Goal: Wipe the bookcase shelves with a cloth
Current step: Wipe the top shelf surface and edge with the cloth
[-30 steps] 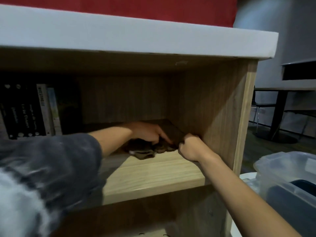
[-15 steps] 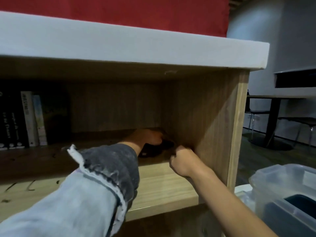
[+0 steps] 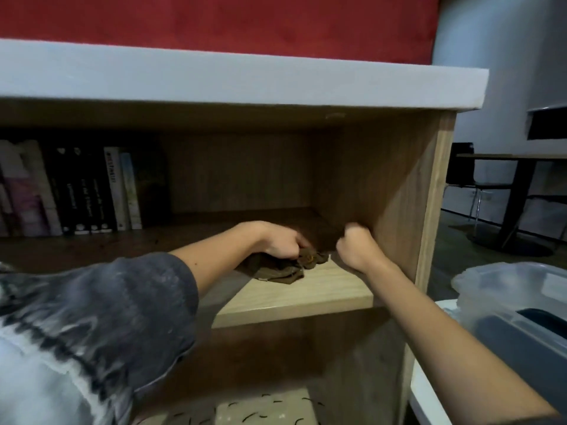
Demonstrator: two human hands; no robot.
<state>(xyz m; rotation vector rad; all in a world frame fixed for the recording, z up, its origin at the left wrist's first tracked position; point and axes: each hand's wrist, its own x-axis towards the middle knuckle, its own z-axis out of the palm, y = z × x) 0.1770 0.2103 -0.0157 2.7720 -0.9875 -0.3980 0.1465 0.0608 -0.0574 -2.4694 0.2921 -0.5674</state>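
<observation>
One brown cloth (image 3: 283,268) lies bunched on the wooden shelf (image 3: 310,294), mid frame. My left hand (image 3: 280,242) grips it with curled fingers. My right hand (image 3: 356,246) is a fist just beside it, holding nothing I can see. One row of books (image 3: 82,191) stands at the left. One clear plastic box (image 3: 506,289) sits lower right. The wall (image 3: 214,23) above is red.
</observation>
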